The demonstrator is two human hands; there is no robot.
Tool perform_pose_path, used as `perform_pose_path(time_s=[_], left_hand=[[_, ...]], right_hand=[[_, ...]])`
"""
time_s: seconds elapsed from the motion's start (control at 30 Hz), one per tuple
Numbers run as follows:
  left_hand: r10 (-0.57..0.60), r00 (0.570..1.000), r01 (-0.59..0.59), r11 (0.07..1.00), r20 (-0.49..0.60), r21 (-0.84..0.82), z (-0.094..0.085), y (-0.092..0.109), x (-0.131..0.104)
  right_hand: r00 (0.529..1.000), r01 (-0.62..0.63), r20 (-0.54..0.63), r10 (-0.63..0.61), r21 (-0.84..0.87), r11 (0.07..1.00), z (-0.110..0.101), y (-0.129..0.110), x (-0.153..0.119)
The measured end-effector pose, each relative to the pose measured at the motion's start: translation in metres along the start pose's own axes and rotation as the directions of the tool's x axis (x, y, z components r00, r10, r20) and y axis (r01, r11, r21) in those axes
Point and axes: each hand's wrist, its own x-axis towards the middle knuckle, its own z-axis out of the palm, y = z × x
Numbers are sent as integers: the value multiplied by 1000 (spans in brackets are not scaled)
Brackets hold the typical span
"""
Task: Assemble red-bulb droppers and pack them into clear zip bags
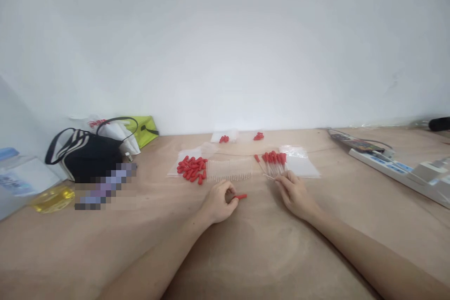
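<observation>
Bulb (242, 196), red, at left hand's (221, 202) fingertips, jutting toward right hand (295, 193).

The left hand (220, 201) and right hand (294, 193) were bare, like the left wrist (207, 215) and right wrist (313, 213). The uncovered left forearm (158, 249) and right forearm (365, 249) broadened smoothly toward the near edge of the table (253, 262). One small round spot (193, 223) marked the left forearm near the wrist.

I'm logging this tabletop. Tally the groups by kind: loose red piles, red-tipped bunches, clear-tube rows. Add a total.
Loose red piles (near pile, far-left pile, far-right pile): 3
Red-tipped bunch: 1
Row of clear tubes: 1
Total: 5 groups
</observation>
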Motion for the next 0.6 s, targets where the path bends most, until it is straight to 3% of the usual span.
perform_pose_path(time_s=[0.27, 0.6], left_hand=[[-10, 1000, 11, 998, 16, -54, 6, 1, 2], [-81, 997, 81, 968, 9, -236, 11, 1, 3]], right_hand=[[985, 118, 124, -116, -10, 993, -2, -26, 7], [980, 172, 98, -173, 17, 985, -3, -35, 6]])
